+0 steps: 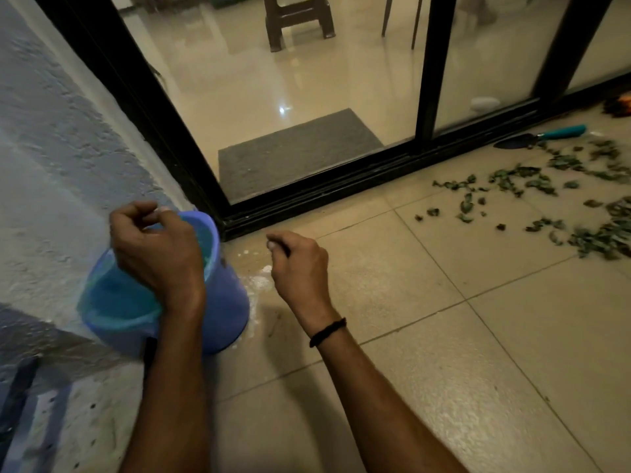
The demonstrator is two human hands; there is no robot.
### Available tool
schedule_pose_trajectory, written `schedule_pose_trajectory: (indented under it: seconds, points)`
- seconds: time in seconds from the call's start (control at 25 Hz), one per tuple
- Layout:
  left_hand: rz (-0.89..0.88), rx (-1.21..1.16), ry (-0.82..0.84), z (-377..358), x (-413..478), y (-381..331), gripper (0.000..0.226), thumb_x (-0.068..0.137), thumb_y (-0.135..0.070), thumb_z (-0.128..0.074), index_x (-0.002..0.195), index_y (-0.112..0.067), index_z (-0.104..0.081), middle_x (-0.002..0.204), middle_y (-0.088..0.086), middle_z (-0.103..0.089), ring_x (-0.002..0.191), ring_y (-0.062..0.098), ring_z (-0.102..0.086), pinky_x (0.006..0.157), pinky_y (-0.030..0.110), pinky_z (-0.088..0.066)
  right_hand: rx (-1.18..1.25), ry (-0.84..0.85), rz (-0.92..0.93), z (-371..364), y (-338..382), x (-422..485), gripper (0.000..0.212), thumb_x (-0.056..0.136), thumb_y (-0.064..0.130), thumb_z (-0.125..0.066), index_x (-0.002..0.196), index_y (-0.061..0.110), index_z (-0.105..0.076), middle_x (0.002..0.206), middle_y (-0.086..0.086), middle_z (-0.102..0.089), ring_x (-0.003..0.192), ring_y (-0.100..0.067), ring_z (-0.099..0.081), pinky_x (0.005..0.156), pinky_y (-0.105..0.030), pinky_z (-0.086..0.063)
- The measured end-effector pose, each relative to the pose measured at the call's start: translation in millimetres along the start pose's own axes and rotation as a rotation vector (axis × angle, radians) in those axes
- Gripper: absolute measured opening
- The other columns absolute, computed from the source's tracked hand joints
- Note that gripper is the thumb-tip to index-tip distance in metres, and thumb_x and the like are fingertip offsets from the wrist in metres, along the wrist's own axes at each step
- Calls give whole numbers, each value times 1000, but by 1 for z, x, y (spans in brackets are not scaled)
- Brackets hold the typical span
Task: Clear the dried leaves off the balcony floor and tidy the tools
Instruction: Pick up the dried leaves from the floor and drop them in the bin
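Note:
A blue plastic bucket [228, 302] with a thin blue liner [119, 298] inside stands on the balcony tiles against the left wall. My left hand [157, 254] hovers over its mouth, thumb and fingers pinched at the liner's far edge. My right hand [300, 268] is just right of the bucket, above the floor, with its fingers curled; nothing shows in it. Dried green leaves [546, 196] lie scattered over the tiles at the far right. A trowel with a teal handle [560, 132] lies by the door track beyond them.
A black sliding-door frame [341, 179] runs across the view, with a grey doormat [297, 151] and a stool inside. White powdery marks [259, 281] spot the floor beside the bucket. An orange and black object [619, 105] sits at the right edge.

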State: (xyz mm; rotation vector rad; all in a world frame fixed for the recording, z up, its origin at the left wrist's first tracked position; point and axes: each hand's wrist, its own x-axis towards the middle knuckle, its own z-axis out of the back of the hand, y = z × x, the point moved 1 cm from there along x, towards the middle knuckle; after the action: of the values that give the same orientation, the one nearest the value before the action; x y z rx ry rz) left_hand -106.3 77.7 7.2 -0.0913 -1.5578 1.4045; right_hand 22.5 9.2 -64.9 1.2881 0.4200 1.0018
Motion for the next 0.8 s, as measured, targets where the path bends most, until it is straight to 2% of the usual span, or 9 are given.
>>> schedule_pose_trajectory:
  seconds: [0.12, 0.2, 0.24, 0.4, 0.48, 0.56, 0.64, 0.72, 0.8]
  points:
    - [-84, -56, 111, -33, -36, -4, 18, 85, -18, -50, 94, -12, -65, 91, 7, -67, 83, 23, -61, 78, 20, -43, 1, -32, -133, 24, -39, -2, 22, 95, 15, -61, 114, 15, -74, 109, 3, -74, 99, -5, -66, 86, -5, -42]
    - [-101, -66, 272, -56, -67, 2, 12, 89, -17, -55, 98, -17, -62, 94, 5, -65, 81, 16, -58, 73, 13, -40, -18, -39, -213, 40, -65, -9, 22, 95, 16, -62, 113, 15, -74, 109, 3, -74, 98, -5, -66, 89, -13, -49]
    - [-89, -54, 372, -69, -85, 12, 10, 91, -17, -56, 100, -19, -61, 97, 5, -64, 83, 15, -58, 73, 14, -42, -30, -42, -248, 47, -77, -13, 21, 95, 16, -63, 113, 15, -74, 108, 3, -74, 97, -4, -66, 89, -15, -50]
    - [0, 101, 747, -120, -143, 70, 17, 97, -15, -53, 110, -20, -63, 109, 2, -63, 99, 19, -61, 86, 41, -55, -37, -88, -381, 72, -124, -15, 17, 93, 19, -66, 106, 15, -76, 102, 4, -74, 91, -4, -64, 88, -20, -52]
    - [-16, 144, 860, -142, -159, 88, 17, 96, -16, -57, 111, -15, -66, 107, 5, -66, 100, 22, -61, 89, 43, -54, -35, -137, -423, 85, -143, -4, 15, 92, 21, -68, 104, 15, -76, 99, 4, -74, 90, -5, -64, 88, -23, -53]
    - [-41, 166, 902, -165, -169, 95, 19, 96, -19, -61, 113, -10, -67, 106, 8, -66, 101, 25, -61, 89, 37, -51, -50, -183, -444, 98, -162, 13, 15, 92, 22, -69, 103, 15, -76, 98, 4, -74, 89, -5, -64, 84, -18, -50]
    - [16, 222, 879, -190, -178, 98, 28, 98, -24, -60, 121, -8, -65, 117, 13, -63, 108, 28, -59, 91, 34, -46, -71, -229, -458, 111, -183, 36, 17, 91, 22, -70, 105, 14, -76, 100, 2, -74, 90, -6, -64, 82, -15, -46]
    - [133, 380, 881, -214, -186, 108, 41, 99, -30, -60, 133, -8, -58, 133, 18, -51, 120, 34, -51, 100, 41, -44, -104, -285, -485, 126, -210, 61, 23, 91, 23, -70, 110, 11, -74, 105, -2, -74, 94, -11, -65, 83, -18, -46]
    - [163, 498, 854, -235, -195, 125, 42, 98, -30, -61, 133, -6, -58, 136, 21, -45, 123, 41, -44, 104, 47, -40, -163, -330, -508, 142, -239, 90, 34, 91, 26, -70, 121, 10, -68, 114, -7, -69, 100, -14, -63, 85, -19, -45]
